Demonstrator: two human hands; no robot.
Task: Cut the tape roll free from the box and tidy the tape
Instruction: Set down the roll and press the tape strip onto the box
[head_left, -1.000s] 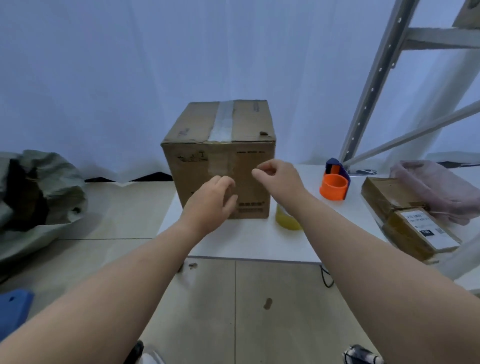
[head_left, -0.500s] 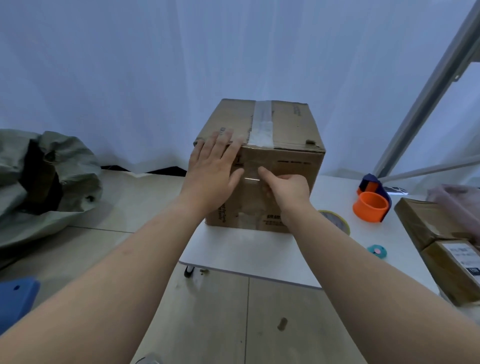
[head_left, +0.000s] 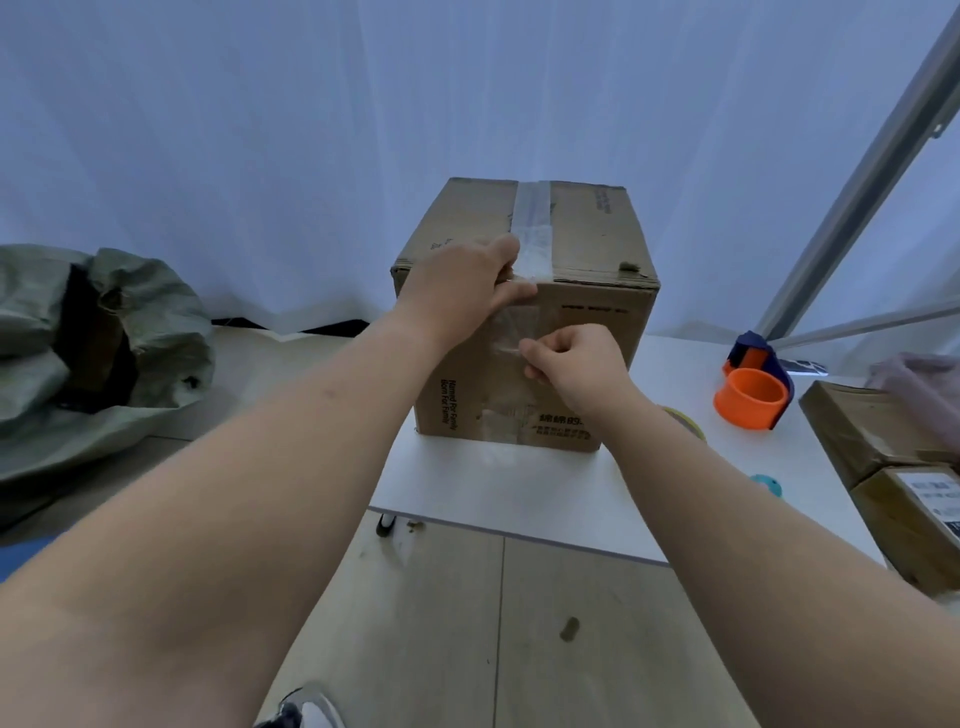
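I see the cardboard box (head_left: 582, 338) standing on the white bench (head_left: 519, 483), near its left end. Clear tape (head_left: 531, 228) runs along the top of the box and down its near side. My left hand (head_left: 462, 286) lies flat on the top near edge of the box, fingers (head_left: 506, 249) spread and pressing on the tape there. My right hand (head_left: 576, 361) is on the near side of the box, fingers curled and pinched together on the clear tape. The yellow tape roll (head_left: 685, 418) lies on the bench just right of the box, mostly hidden behind my right arm. Farther right sits an orange and blue tape dispenser (head_left: 753, 387).
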